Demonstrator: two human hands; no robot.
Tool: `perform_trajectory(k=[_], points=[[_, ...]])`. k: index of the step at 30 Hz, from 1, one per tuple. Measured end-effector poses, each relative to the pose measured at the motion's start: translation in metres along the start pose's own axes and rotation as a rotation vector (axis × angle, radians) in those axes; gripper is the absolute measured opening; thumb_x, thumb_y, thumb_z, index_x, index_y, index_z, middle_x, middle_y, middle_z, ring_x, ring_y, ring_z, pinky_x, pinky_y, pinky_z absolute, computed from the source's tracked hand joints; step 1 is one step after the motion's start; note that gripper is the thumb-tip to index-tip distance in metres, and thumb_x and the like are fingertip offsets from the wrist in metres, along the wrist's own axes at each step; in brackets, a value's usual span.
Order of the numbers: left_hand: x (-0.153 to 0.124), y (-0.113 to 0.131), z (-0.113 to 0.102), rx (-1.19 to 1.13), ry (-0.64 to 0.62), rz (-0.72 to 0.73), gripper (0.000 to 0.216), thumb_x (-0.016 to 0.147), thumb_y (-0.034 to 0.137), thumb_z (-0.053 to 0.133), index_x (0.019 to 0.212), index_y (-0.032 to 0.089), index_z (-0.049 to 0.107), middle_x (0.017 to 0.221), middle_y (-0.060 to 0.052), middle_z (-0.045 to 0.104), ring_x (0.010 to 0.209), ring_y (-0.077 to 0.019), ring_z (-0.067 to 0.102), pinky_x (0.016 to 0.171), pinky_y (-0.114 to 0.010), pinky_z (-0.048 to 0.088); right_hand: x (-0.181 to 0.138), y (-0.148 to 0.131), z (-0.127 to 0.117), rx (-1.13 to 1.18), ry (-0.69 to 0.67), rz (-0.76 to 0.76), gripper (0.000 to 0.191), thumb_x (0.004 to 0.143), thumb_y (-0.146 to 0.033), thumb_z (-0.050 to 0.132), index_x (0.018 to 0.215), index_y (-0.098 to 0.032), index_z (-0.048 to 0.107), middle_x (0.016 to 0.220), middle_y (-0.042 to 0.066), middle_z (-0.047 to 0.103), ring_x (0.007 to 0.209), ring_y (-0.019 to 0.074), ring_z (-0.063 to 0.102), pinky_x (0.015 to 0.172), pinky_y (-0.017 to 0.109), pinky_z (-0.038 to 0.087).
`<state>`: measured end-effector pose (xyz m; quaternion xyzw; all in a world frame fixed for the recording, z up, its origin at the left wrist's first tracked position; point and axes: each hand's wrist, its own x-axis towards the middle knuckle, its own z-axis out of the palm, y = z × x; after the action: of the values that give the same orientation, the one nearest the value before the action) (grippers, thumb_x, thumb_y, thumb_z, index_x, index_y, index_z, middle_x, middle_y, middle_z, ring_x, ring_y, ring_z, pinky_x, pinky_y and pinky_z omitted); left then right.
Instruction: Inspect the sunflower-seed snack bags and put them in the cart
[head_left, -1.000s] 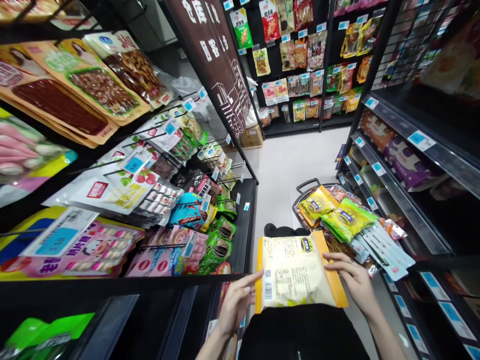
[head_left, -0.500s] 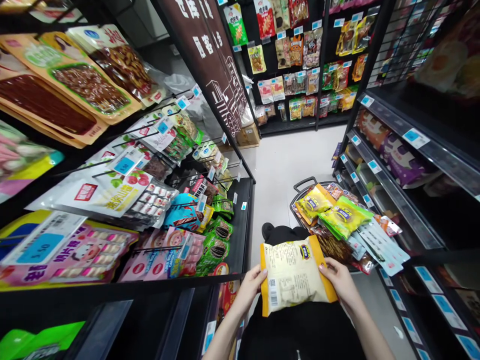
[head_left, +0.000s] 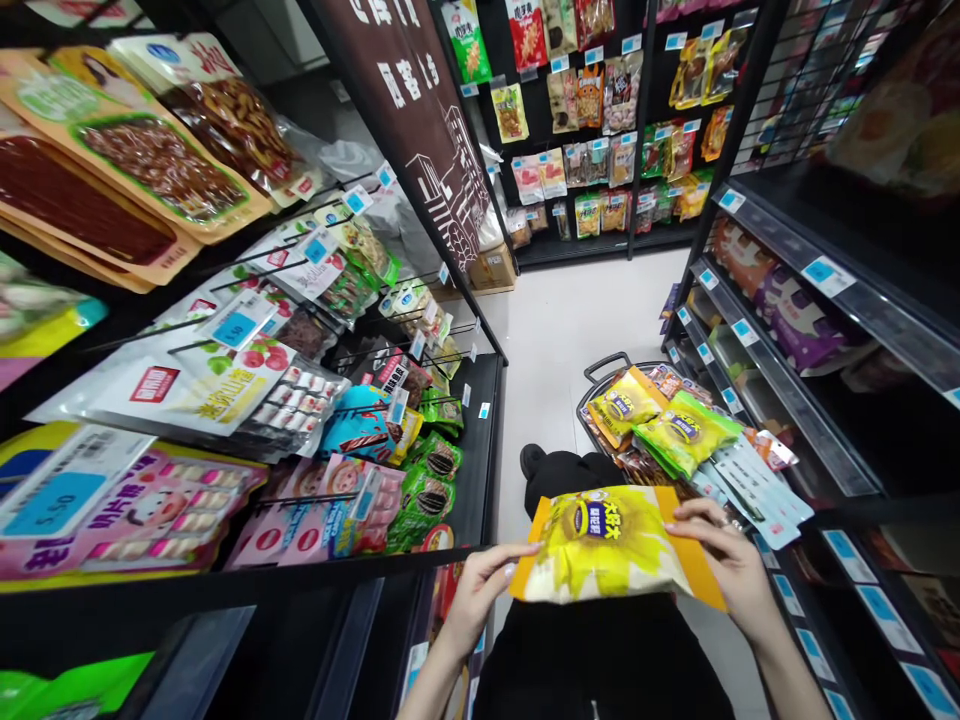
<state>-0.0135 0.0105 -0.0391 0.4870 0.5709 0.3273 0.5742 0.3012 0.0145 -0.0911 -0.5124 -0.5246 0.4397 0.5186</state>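
A yellow and orange snack bag point(head_left: 611, 540) with a sunflower-like print lies across my lap area, its printed front facing up. My left hand point(head_left: 484, 585) pinches its left orange end between thumb and fingers. At the other end my right hand point(head_left: 724, 560) grips the orange edge, fingers on top. Just beyond the bag, to the right, a black-rimmed basket point(head_left: 589, 405) sits on the floor, heaped with packets. On top of the heap are an orange-yellow bag point(head_left: 626, 405) and a green-yellow bag point(head_left: 686, 432).
To the left, a black shelf point(head_left: 480, 440) carries hanging snack packets, with price tags point(head_left: 236, 318) on hooks jutting outward. Shelving with clear edge strips point(head_left: 787, 255) lines the right side. Pale floor point(head_left: 570, 300) runs to a back rack point(head_left: 592, 240) of packets. A cardboard box point(head_left: 493, 268) stands beside the brown panel.
The snack bag has been turned over: its pale back with the barcode faced up before, and the yellow front does now. Both hands still hold its ends.
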Motion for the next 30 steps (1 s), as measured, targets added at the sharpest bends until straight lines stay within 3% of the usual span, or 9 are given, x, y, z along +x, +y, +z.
perform_trajectory(k=[5,8,11,16,19,23,26,28,30], points=[[-0.008,-0.034,0.026,-0.079,-0.067,-0.249,0.04,0.067,0.046,0.071,0.083,0.01,0.063,0.074,-0.008,0.063,0.067,-0.0161,0.058,0.057,-0.022,0.047,-0.019,0.03,0.005,0.127,-0.168,0.238,0.028,0.077,-0.044,0.056,0.076,-0.022,0.074,0.109,0.013,0.059,0.106,0.0289,0.054,0.093,0.041,0.042],[-0.012,-0.053,0.039,-0.181,-0.018,-0.231,0.042,0.068,0.043,0.072,0.087,0.016,0.047,0.067,0.001,0.055,0.055,-0.008,0.05,0.049,-0.015,0.038,-0.032,0.042,0.015,0.262,0.061,0.388,0.034,0.075,-0.045,0.061,0.097,-0.022,0.069,0.123,0.011,0.054,0.115,0.0277,0.049,0.098,0.038,0.04],[-0.01,-0.062,0.045,-0.187,0.06,-0.186,0.046,0.073,0.045,0.067,0.096,0.019,0.037,0.074,0.002,0.056,0.056,-0.0068,0.05,0.05,-0.014,0.036,-0.033,0.049,0.02,0.321,0.165,0.523,0.064,0.07,-0.048,0.066,0.125,-0.023,0.047,0.131,0.011,0.047,0.114,0.0254,0.051,0.094,0.036,0.044],[0.002,-0.056,0.042,-0.059,-0.087,-0.274,0.054,0.073,0.059,0.058,0.094,0.01,0.053,0.069,-0.005,0.059,0.049,-0.0122,0.051,0.041,-0.019,0.036,-0.017,0.05,0.017,0.202,-0.158,0.627,0.067,0.069,-0.061,0.061,0.11,-0.01,0.051,0.093,0.015,0.063,0.094,0.0262,0.061,0.084,0.036,0.047],[0.006,-0.049,0.041,-0.046,-0.106,-0.238,0.054,0.073,0.061,0.057,0.08,0.007,0.059,0.066,-0.006,0.06,0.056,-0.0146,0.054,0.051,-0.022,0.043,-0.01,0.044,0.021,0.167,-0.194,0.556,0.054,0.073,-0.058,0.058,0.1,-0.012,0.052,0.084,0.011,0.064,0.082,0.0237,0.062,0.074,0.034,0.05],[0.015,-0.033,0.044,0.068,-0.082,-0.106,0.05,0.08,0.057,0.051,0.086,0.009,0.064,0.086,-0.009,0.065,0.086,-0.0239,0.059,0.076,-0.029,0.047,0.015,0.033,0.027,0.003,-0.145,0.364,0.038,0.078,-0.052,0.052,0.083,-0.015,0.051,0.086,0.01,0.063,0.082,0.0221,0.06,0.073,0.031,0.047],[0.03,-0.018,0.051,0.386,-0.031,0.025,0.044,0.088,0.047,0.041,0.092,0.011,0.066,0.091,-0.01,0.065,0.087,-0.0249,0.058,0.079,-0.036,0.048,0.063,0.021,0.018,-0.206,-0.056,0.208,0.035,0.082,-0.046,0.046,0.094,-0.015,0.054,0.097,0.011,0.062,0.09,0.0242,0.058,0.08,0.034,0.043],[0.041,-0.013,0.059,0.715,0.06,0.181,0.032,0.087,0.034,0.045,0.108,0.018,0.062,0.111,-0.01,0.059,0.107,-0.0292,0.051,0.094,-0.047,0.041,0.107,0.011,0.01,-0.335,-0.02,0.095,0.035,0.083,-0.043,0.045,0.101,-0.015,0.056,0.101,0.011,0.062,0.093,0.0255,0.057,0.083,0.036,0.04],[0.049,-0.016,0.068,1.048,0.187,0.355,0.045,0.082,0.023,0.052,0.127,0.024,0.05,0.136,-0.01,0.041,0.127,-0.0337,0.032,0.103,-0.057,0.027,0.151,0.004,0.004,-0.437,-0.044,-0.022,0.03,0.083,-0.038,0.044,0.099,-0.016,0.059,0.097,0.01,0.064,0.09,0.0246,0.058,0.081,0.034,0.039]])
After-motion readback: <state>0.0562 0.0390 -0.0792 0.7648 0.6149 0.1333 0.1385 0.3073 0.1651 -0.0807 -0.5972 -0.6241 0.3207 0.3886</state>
